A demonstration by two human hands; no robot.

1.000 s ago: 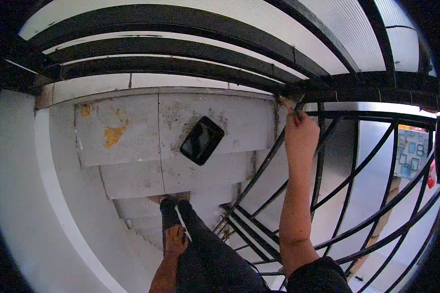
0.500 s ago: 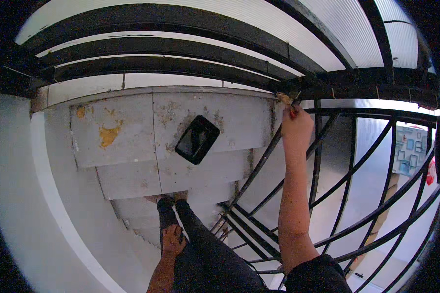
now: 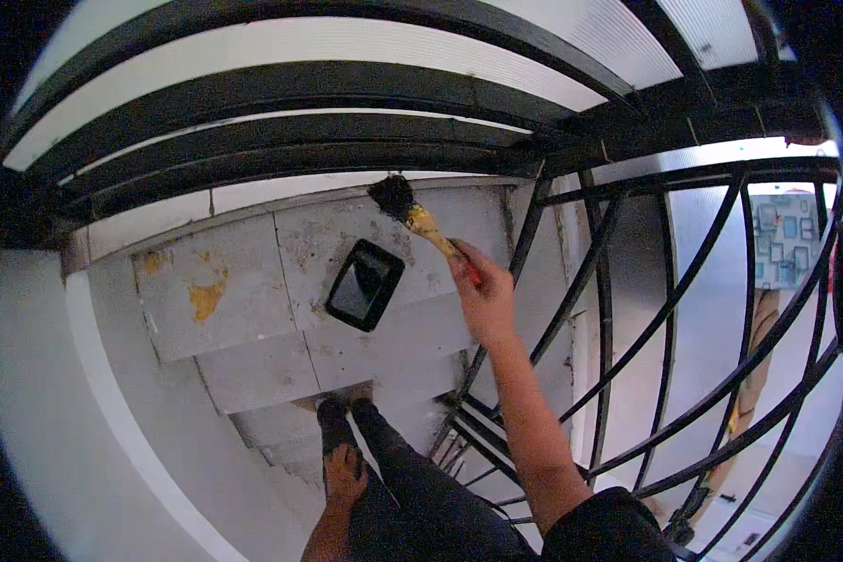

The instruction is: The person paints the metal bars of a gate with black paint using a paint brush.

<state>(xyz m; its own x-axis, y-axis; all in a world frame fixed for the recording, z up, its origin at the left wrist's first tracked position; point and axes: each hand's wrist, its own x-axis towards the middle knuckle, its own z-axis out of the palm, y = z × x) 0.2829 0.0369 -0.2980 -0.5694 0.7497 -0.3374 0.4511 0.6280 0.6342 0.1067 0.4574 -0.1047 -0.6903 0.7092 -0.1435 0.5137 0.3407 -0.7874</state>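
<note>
Black paint loads the bristles of the paintbrush (image 3: 414,215) that your right hand (image 3: 482,298) grips, fingers closed round the red handle, brush head raised toward the underside of the black railing rail (image 3: 281,155) at the head of the landing. The bristle tip sits just under that rail and directly over pale concrete. Your left hand (image 3: 345,473) hangs low by your thigh; whether it is closed or loose you cannot tell from this angle, and nothing shows in it. The black paint tray (image 3: 365,284) lies flat on the concrete landing (image 3: 244,281), near the step edge and just left of your brush arm.

Risks as judged from here:
- A heavy brush held tip-up over bare concrete will likely drip onto the landing or run back down the ferrule to your fingers
- The tray lies close to the step edge, above your foot (image 3: 332,421); a careless step up could tip it down the stairs
- Your arm reaches past the curved black balusters (image 3: 571,281); if they are freshly coated, a sleeve or forearm brushing them smears the finish
- You stand mid-stair, reaching up and forward with no hand on a rail, so balance is thin
</note>
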